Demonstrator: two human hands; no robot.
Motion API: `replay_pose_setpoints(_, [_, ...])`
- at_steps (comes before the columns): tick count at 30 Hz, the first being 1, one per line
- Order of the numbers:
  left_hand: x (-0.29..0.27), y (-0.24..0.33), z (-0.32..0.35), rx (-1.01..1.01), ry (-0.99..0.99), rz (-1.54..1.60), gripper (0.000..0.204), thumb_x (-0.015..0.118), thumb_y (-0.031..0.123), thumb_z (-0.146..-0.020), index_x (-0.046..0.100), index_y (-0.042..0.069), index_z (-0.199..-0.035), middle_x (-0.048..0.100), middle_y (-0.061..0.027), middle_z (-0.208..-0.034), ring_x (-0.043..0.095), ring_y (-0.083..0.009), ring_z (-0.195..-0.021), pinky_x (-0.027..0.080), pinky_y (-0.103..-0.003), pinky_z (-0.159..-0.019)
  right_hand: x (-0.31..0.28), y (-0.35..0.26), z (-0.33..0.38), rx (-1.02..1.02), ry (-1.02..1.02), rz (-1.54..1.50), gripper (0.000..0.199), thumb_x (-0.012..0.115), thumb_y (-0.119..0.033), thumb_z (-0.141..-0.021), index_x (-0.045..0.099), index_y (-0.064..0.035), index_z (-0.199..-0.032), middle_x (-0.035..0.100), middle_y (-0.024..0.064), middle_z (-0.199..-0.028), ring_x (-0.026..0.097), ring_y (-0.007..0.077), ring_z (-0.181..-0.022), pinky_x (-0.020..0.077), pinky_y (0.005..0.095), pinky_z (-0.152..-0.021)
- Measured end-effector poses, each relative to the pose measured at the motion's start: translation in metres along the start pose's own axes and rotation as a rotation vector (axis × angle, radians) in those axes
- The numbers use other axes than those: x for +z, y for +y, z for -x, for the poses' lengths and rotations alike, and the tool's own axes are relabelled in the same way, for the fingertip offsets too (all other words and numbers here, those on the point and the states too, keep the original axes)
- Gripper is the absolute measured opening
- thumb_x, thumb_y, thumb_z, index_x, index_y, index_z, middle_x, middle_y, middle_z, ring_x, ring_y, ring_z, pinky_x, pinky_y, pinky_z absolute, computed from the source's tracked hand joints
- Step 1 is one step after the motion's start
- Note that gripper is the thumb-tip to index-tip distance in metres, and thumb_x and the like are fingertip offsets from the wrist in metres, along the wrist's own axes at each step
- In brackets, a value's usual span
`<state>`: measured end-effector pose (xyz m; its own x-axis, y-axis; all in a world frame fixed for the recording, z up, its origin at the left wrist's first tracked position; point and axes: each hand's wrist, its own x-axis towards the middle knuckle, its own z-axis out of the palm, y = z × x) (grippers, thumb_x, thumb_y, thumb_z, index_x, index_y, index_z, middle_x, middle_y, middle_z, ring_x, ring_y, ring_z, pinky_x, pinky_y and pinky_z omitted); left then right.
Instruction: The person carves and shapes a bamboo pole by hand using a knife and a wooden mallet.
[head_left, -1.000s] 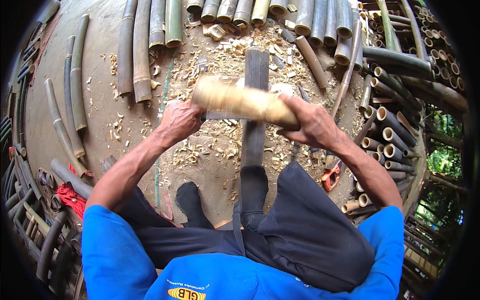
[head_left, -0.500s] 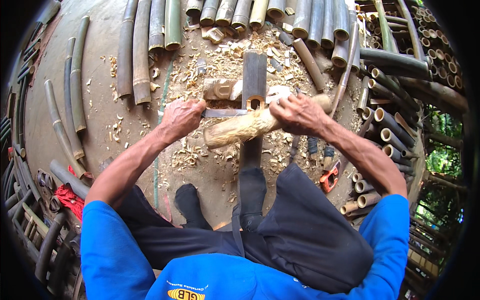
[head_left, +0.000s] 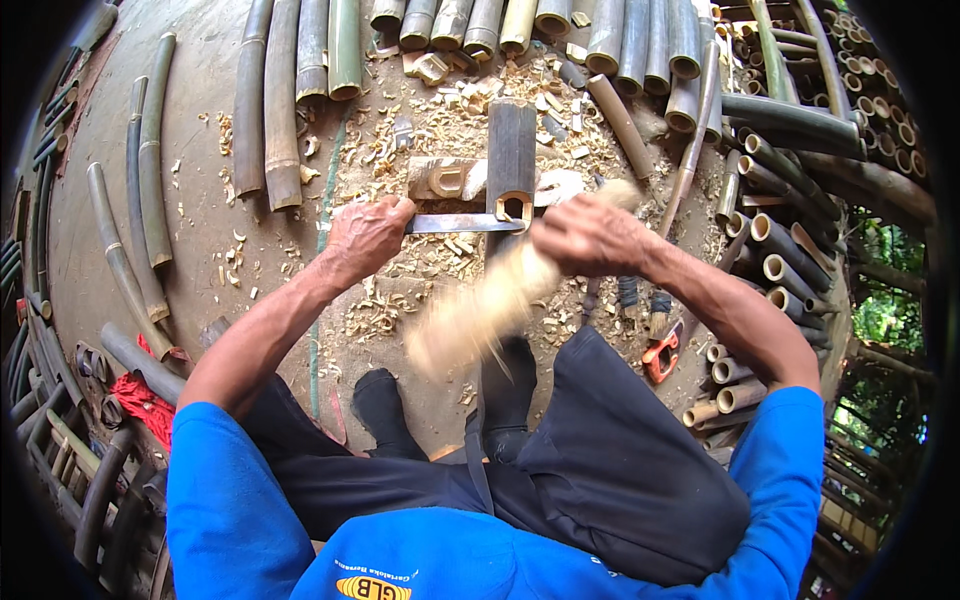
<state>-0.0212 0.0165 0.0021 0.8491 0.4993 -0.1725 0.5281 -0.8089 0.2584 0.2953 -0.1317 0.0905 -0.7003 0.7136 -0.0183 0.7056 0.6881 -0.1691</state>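
- Head view: the left hand (head_left: pixel 365 235) is closed around the handle end of a flat metal blade (head_left: pixel 462 223), which runs level to the right into a slot in a dark upright wooden post (head_left: pixel 511 160).
- The right hand (head_left: pixel 590 235) is closed around the upper end of a pale bamboo piece (head_left: pixel 480 310); the piece is blurred and slants down and to the left from that grip, passing under the blade just beside the post.
- The piece's lower end hangs over the person's dark-socked feet (head_left: pixel 385 410), well clear of the left hand.
- Pale shavings (head_left: pixel 400 290) litter the ground about the post; bamboo poles (head_left: pixel 300 90) lie in rows beyond, and an orange-handled tool (head_left: pixel 660 355) lies to the right.
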Motion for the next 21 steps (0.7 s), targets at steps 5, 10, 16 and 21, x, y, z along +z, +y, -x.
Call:
replay_pose_setpoints(5, [-0.023, -0.040, -0.042, -0.110, -0.401, 0.619, 0.019, 0.080, 0.025, -0.091, 0.079, 0.006, -0.093, 0.067, -0.0029, -0.066, 0.060, -0.0109, -0.055, 0.049, -0.032, -0.048, -0.032, 0.012, -0.003, 0.443, -0.116, 0.131, 0.050, 0.080, -0.025, -0.080, 0.057, -0.0049, -0.120, 0.065, 0.0150, -0.094, 0.069, 0.0306, -0.082, 0.0567, 0.0424, -0.072])
replay_pose_setpoints(10, [-0.051, -0.038, -0.052, -0.146, -0.225, 0.964, 0.037, 0.080, 0.042, -0.092, 0.080, 0.006, -0.086, 0.060, 0.0008, -0.058, 0.054, -0.0082, -0.049, 0.041, -0.030, -0.043, -0.084, 0.005, 0.016, 0.905, 0.311, -0.409, 0.057, 0.077, -0.026, -0.084, 0.051, -0.0017, -0.129, 0.068, 0.0248, -0.109, 0.072, 0.0358, -0.092, 0.0599, 0.0446, -0.082])
replay_pose_setpoints(16, [-0.054, -0.035, -0.049, 0.089, -0.243, 0.247, 0.068, 0.065, 0.063, -0.095, 0.075, -0.002, -0.079, 0.054, -0.0154, -0.053, 0.056, -0.0278, -0.050, 0.044, -0.046, -0.053, -0.069, -0.010, 0.013, 1.074, 0.542, -0.971, 0.074, 0.082, -0.036, -0.085, 0.046, 0.0024, -0.138, 0.065, 0.0162, -0.122, 0.065, 0.0258, -0.110, 0.0523, 0.0397, -0.099])
replay_pose_setpoints(21, [-0.051, -0.037, -0.044, 0.087, -0.210, 0.297, 0.064, 0.065, 0.060, -0.096, 0.074, -0.002, -0.079, 0.056, -0.0212, -0.057, 0.059, -0.0352, -0.054, 0.044, -0.049, -0.055, -0.043, -0.040, 0.010, 1.005, 0.443, -0.853, 0.076, 0.082, -0.038, -0.086, 0.044, -0.0008, -0.140, 0.064, 0.0221, -0.123, 0.065, 0.0304, -0.113, 0.0522, 0.0428, -0.099])
